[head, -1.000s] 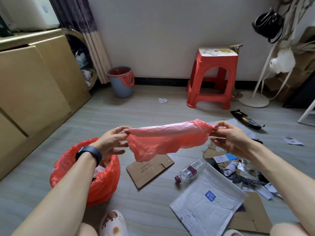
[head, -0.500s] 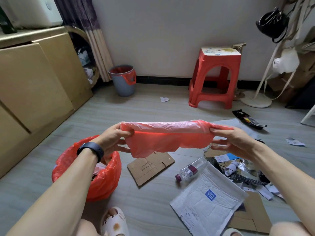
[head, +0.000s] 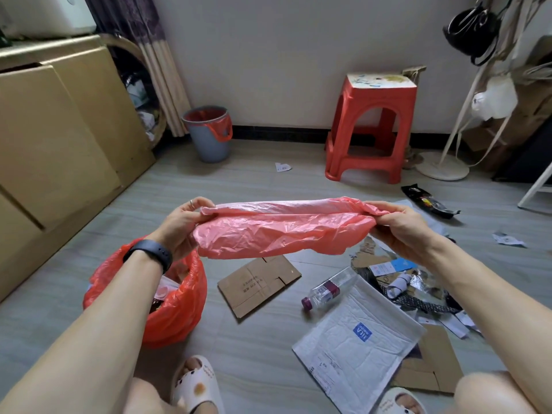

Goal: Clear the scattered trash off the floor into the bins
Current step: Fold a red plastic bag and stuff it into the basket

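1. Left hand pinched the left end of a pink plastic bag, thumb and curled fingers closed on the film. A dark wristband sat on that wrist.
2. Right hand pinched the bag's right end, with bunched film caught between thumb and curled fingers.
3. The bag hung stretched between the two grips, clear of the floor, crinkled and sagging at the middle. Could not tell whether its mouth was open; the folds hid it.
4. Directly below the left grip: a red-lined bin on the floor with trash inside, partly covered by the left forearm.
5. Below the midpoint between the grips: a flattened cardboard piece lying flat on the floor.
6. Below and slightly inward of the right grip: a clear plastic bottle on its side with a dark cap, its far end resting on a white padded mailer.
7. Under the right grip and forearm: a heap of paper tags, foil and patterned cord.
8. Well beyond the left grip: a grey bin with a red liner, near the wall.
9. Well beyond the right grip: a red stool. A black wrapper lay just past the right hand, and a small paper scrap lay on the floor between bin and stool.
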